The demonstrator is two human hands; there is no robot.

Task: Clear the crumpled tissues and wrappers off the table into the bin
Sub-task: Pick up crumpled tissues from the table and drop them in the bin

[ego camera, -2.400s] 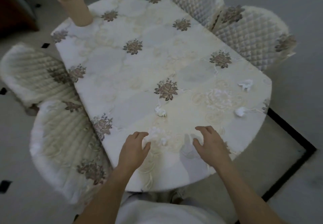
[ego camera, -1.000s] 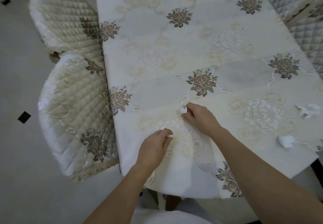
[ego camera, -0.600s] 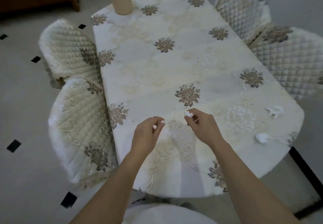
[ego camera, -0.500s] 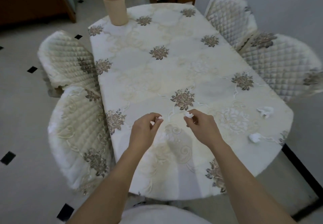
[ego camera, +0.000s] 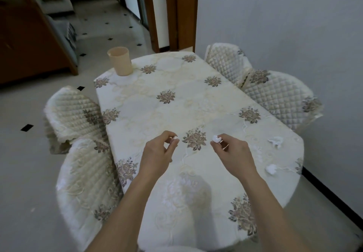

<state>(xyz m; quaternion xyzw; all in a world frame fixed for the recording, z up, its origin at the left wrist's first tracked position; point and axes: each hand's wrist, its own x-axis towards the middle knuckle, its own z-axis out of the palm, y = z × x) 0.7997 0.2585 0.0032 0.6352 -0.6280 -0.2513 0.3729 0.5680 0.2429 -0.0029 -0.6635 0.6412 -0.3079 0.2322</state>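
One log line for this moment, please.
left hand: pinching tissue bit | right hand: pinching tissue ball | table: two tissues remain | bin: far corner

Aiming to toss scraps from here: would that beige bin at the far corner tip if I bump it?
Probably yes. The beige bin is tall, narrows toward its base, looks like thin plastic, so likely light. It stands near the edge of the table, on cloth, so a knock might slide it off.

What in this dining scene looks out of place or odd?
The bin stands on the table, at its far left corner, not on the floor. Two crumpled tissues lie loose near the right edge. Nothing looks spilled or damaged.
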